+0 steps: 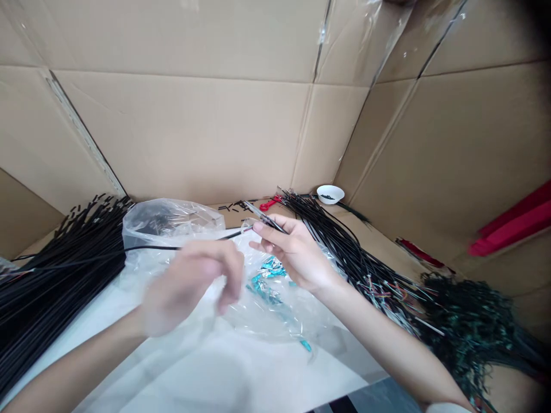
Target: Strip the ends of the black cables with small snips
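Note:
My right hand (297,249) is raised right of centre, its fingers closed around tweezers (259,212) whose tips point up and left. Left of it, my left hand (196,281) is smeared by motion, so its grip cannot be made out. A black cable (150,248) runs from the left pile behind my left hand, and its end (235,234) reaches close to my right fingertips. Beneath my hands lies a clear plastic bag (258,315) with shiny teal pieces (269,281) on a white surface (193,373).
Black cable bundles lie at left (77,264) and right (340,235). Behind are an open plastic bag (172,221), short black tubes (232,206), red-handled scissors (270,203) and a white bowl (330,194). Dark green strands (469,321) sit at right; cardboard walls (185,132) stand around.

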Available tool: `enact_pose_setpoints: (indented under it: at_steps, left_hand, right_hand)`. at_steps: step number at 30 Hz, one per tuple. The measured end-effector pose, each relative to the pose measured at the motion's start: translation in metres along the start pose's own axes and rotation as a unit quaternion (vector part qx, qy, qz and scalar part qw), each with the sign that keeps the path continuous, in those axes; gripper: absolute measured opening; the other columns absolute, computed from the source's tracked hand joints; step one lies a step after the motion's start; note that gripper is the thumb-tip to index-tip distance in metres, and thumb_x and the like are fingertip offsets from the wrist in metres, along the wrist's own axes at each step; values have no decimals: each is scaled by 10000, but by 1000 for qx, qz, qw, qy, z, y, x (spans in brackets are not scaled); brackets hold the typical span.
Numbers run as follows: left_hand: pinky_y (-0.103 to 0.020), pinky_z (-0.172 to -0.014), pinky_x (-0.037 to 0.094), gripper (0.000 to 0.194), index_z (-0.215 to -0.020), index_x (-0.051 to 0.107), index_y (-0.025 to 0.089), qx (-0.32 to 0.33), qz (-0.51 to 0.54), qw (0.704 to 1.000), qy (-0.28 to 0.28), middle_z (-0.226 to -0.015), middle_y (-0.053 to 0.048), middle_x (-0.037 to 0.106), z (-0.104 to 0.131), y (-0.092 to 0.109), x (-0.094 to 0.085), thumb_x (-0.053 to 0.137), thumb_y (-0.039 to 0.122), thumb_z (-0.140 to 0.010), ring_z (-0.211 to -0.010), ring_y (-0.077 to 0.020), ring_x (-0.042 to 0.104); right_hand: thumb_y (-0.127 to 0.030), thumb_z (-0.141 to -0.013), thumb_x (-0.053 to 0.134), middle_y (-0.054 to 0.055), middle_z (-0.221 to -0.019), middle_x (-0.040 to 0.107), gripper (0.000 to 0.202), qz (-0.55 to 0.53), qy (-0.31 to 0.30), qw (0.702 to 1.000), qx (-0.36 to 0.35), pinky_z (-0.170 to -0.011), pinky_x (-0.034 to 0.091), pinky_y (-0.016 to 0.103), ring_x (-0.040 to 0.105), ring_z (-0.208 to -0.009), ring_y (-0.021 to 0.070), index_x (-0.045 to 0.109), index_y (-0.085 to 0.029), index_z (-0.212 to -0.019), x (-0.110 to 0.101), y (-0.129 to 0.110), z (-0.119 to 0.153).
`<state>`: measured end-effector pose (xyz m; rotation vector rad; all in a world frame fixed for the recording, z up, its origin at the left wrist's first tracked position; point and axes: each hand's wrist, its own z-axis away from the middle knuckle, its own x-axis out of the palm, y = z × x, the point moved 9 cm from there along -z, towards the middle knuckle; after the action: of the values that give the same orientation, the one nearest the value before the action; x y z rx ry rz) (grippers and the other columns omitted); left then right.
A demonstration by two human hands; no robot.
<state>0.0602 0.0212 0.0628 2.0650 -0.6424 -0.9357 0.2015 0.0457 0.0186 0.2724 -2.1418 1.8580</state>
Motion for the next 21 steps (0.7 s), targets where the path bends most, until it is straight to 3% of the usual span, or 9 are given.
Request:
enact_pose_setpoints:
  at_steps: [1, 3, 5, 8, 10, 12, 16, 18, 21]
  left_hand:
    - [-300, -602, 534, 359, -782, 658, 170, -24, -74, 997, -31, -660, -27, 650, -8, -16, 13, 477, 388, -1001, -600, -166, 623]
    - [-428, -850, 553, 189, -955, 701, 174, -44, -276, 958, -68, -948, -78, 741, -13, -47, 34, 638, 346, -911, -927, -271, 682]
    - [-537, -1012, 482, 434, -1162, 675, 160, -58, -385, 916, -93, -1169, -126, 724, -8, -74, 49, 781, 390, -809, -1152, -360, 625]
    - [-441, -927, 522, 447, -1159, 671, 182, -75, -379, 914, -125, -1008, -55, 769, 5, -98, 61, 845, 261, -755, -1014, -295, 679]
    - [-351, -815, 523, 268, -1055, 687, 204, -14, -358, 928, -106, -855, 8, 758, 10, -89, 62, 771, 134, -810, -855, -220, 682]
    - [-315, -749, 500, 148, -983, 681, 195, 95, -370, 922, -68, -798, 11, 724, 16, -65, 62, 644, 79, -898, -770, -179, 648]
    - [-308, -664, 475, 226, -934, 668, 148, 284, -450, 845, -58, -745, -9, 670, 45, -28, 77, 469, 54, -984, -660, -154, 567]
    - [-305, -666, 491, 250, -917, 677, 129, 331, -471, 815, -69, -778, -25, 675, 61, -22, 84, 447, 72, -995, -655, -147, 557]
    - [-299, -692, 515, 325, -890, 694, 111, 347, -480, 800, -95, -867, -72, 693, 80, -25, 90, 388, 71, -992, -727, -155, 582]
  right_hand:
    - [-399, -665, 886, -63, -640, 530, 313, -8, 8, 1000, 17, -721, 475, 298, 432, -571, 80, 652, -198, -716, -3, 6, 4]
    - [-404, -657, 886, -49, -674, 558, 309, 1, 16, 1000, 21, -694, 456, 293, 435, -579, 82, 666, -194, -714, -9, 13, 8]
    - [-418, -675, 867, -36, -690, 573, 297, 40, 26, 999, 0, -650, 422, 285, 445, -591, 92, 679, -193, -719, -16, 15, 9]
    - [-430, -724, 820, -31, -663, 552, 287, 122, 43, 991, -24, -591, 372, 280, 444, -594, 108, 657, -195, -701, -27, 17, 9]
    - [-444, -746, 793, -32, -644, 530, 304, 168, 42, 984, -37, -563, 340, 279, 425, -589, 113, 628, -196, -686, -31, 17, 9]
    - [-458, -759, 776, -33, -634, 512, 326, 198, 33, 978, -51, -557, 322, 280, 410, -588, 114, 601, -197, -674, -35, 17, 9]
    - [-470, -769, 755, -27, -643, 508, 333, 245, 24, 967, -70, -581, 325, 286, 412, -607, 121, 593, -197, -669, -44, 16, 8]
    - [-463, -771, 747, -25, -646, 517, 320, 260, 31, 962, -74, -586, 325, 288, 414, -608, 122, 600, -197, -671, -50, 15, 7]
    - [-448, -768, 744, -29, -626, 516, 302, 267, 44, 960, -76, -582, 322, 288, 413, -593, 119, 612, -192, -675, -58, 12, 8]
